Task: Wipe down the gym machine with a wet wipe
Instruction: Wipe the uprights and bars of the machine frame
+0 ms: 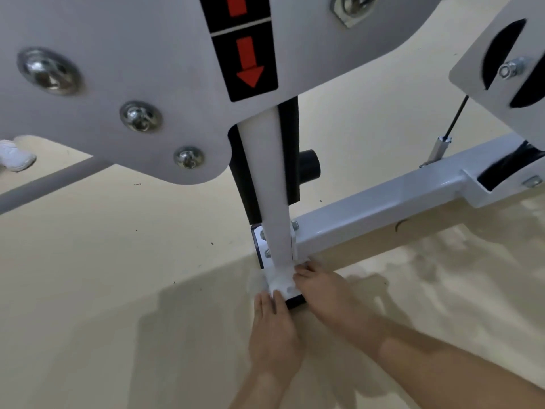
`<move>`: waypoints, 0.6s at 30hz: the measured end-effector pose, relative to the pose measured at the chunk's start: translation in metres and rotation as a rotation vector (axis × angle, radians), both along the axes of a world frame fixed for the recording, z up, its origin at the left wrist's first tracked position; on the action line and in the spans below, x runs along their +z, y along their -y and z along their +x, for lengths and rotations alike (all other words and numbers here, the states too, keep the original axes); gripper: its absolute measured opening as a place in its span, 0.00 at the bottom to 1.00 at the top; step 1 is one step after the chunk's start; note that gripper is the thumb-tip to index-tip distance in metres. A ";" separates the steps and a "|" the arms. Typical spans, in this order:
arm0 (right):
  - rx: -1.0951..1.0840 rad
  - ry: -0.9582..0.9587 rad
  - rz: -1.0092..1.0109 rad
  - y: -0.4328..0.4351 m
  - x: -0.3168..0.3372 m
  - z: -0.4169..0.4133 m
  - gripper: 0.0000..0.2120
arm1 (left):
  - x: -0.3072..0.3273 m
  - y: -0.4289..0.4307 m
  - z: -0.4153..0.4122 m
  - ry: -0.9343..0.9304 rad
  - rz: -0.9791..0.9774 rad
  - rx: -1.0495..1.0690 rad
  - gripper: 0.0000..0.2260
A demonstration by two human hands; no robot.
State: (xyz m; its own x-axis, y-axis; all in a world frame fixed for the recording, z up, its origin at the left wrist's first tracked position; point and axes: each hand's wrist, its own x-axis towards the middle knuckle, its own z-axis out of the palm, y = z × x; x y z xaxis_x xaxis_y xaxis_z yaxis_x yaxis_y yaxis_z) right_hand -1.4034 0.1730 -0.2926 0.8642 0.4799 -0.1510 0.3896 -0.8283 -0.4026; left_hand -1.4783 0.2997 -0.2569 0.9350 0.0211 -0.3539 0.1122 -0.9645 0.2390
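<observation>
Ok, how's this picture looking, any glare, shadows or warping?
Head view: the wide-angle lens swells the near plate and tapers the post; bolts show glare; left hand and right hand cast soft shadows on the floor; the wipe barely separates from white paint.

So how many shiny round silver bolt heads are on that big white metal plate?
3 round silver bolt heads, in a diagonal line on the white metal plate: upper left, middle, lower right by its edge. Others may lie outside the picture.
</observation>
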 end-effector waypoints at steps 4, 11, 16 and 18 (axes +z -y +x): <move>-0.146 0.061 0.046 -0.007 0.023 -0.005 0.04 | -0.006 0.013 0.012 0.037 -0.203 -0.076 0.32; -0.519 -0.069 0.695 0.051 0.063 -0.013 0.07 | 0.043 0.057 0.030 0.124 -0.542 0.088 0.33; -0.767 0.114 1.044 0.077 0.132 0.013 0.06 | 0.100 0.077 0.035 0.310 -0.566 0.046 0.35; -0.794 0.302 1.068 0.082 0.145 0.019 0.04 | 0.107 0.075 0.040 0.424 -0.492 0.016 0.35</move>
